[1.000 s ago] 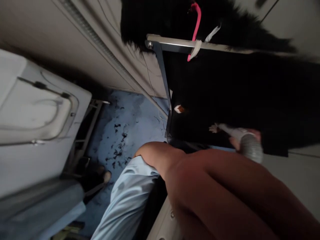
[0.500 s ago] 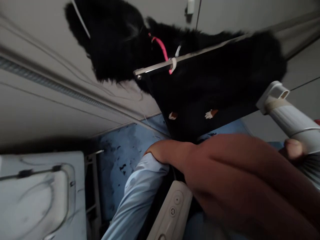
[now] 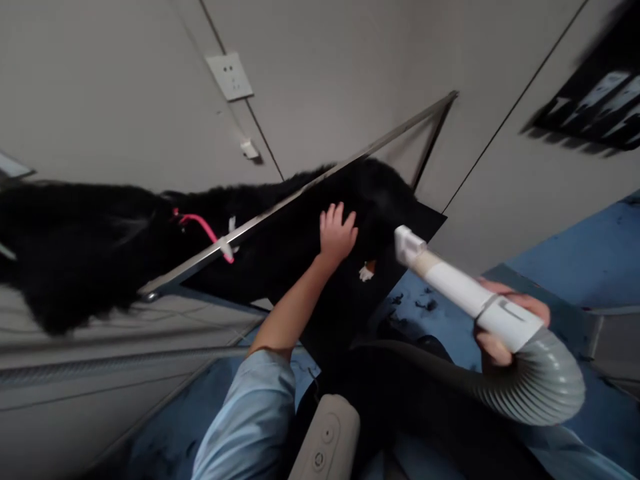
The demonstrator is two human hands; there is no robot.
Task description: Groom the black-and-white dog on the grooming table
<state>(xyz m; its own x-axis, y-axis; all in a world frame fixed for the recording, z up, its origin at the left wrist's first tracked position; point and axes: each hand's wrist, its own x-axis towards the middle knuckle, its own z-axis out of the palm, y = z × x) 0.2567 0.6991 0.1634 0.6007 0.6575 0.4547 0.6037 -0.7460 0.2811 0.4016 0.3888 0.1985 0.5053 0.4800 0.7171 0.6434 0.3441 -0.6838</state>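
Observation:
A black long-haired dog (image 3: 100, 247) stands along a metal bar (image 3: 300, 190), with a pink loop (image 3: 203, 227) at its neck tied to the bar. My left hand (image 3: 339, 233) lies on the dog's dark flank, fingers spread. In my right hand (image 3: 515, 313) is a white dryer nozzle (image 3: 453, 287), fingers wrapped around its rear end near the ribbed grey hose (image 3: 545, 387). The nozzle's flat mouth points toward the dog's hindquarters, a short way from the fur. My right palm is hidden behind the tube.
A white wall socket (image 3: 231, 77) and a black rack (image 3: 595, 100) are on the grey walls. A pale device with buttons (image 3: 327, 440) juts up at the bottom. Dark tufts lie on the blue floor (image 3: 575, 233). Another hose (image 3: 125, 363) runs at lower left.
The view has swung right, bringing the dog's hindquarters into sight. My left hand, hidden before, now shows on the flank. My right arm no longer covers the middle; it still holds the nozzle.

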